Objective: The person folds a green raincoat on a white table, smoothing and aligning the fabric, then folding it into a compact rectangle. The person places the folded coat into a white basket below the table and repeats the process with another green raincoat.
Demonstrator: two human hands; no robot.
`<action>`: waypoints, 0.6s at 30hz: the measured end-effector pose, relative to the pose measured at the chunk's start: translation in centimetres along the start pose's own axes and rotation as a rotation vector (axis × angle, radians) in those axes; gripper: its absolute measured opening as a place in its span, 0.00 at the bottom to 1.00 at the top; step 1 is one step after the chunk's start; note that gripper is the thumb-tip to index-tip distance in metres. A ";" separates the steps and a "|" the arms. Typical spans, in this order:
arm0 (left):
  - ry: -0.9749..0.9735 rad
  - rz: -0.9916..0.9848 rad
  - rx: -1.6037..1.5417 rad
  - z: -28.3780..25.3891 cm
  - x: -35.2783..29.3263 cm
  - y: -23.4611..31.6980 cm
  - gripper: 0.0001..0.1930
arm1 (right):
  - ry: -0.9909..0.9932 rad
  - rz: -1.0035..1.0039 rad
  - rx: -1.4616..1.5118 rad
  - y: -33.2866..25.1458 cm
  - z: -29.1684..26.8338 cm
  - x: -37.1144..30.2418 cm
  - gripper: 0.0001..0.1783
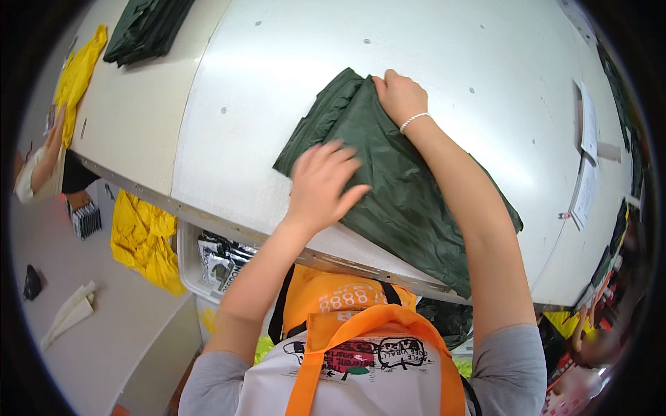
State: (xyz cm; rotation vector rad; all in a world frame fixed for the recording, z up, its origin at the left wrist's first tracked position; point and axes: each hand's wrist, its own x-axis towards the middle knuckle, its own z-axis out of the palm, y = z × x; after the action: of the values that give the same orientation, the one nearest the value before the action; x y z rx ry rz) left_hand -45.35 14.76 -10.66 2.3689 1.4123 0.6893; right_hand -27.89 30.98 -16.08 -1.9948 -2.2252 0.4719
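Note:
A dark green garment of thin, shiny fabric (402, 187) lies partly folded on the white tabletop in front of me. Its left part is doubled over in layers, and its lower right side reaches the near table edge. My right hand (402, 96), with a white beaded bracelet at the wrist, pinches the garment's far edge. Over the folded left part, my left hand (325, 182) is spread with its fingers apart. Those fingers are slightly blurred, and I cannot tell whether the palm presses on the fabric.
A stack of folded dark green garments (147, 28) sits at the far left. Below the table edge are a yellow garment (142, 239) and a white bin (189, 267) of packaged items. Papers (585, 187) lie on the right. Another person's arm (48, 156) touches yellow fabric at left.

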 end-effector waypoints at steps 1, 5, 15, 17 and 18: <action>-0.101 0.060 0.080 1.1 1.8 -0.4 0.24 | 0.235 -0.159 -0.148 0.2 0.6 0.0 0.13; -0.362 0.116 0.166 4.5 3.5 -3.6 0.34 | 0.261 -0.463 -0.179 -2.1 -0.6 -1.2 0.17; -0.431 0.115 0.179 6.4 4.1 -5.3 0.34 | 0.234 -0.305 0.320 2.4 -1.3 -3.6 0.35; -0.445 0.056 0.170 5.9 2.8 -5.7 0.34 | 0.223 -0.185 0.123 5.1 -5.5 -9.5 0.30; -0.442 0.039 0.176 5.6 2.0 -5.8 0.34 | 0.213 -0.098 -0.047 6.8 -6.8 -12.7 0.28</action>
State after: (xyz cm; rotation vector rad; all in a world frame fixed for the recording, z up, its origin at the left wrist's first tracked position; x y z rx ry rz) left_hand -45.77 19.19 -17.65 2.4800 1.2735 0.0354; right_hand -17.84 20.04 -10.25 -1.8493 -2.2069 0.1881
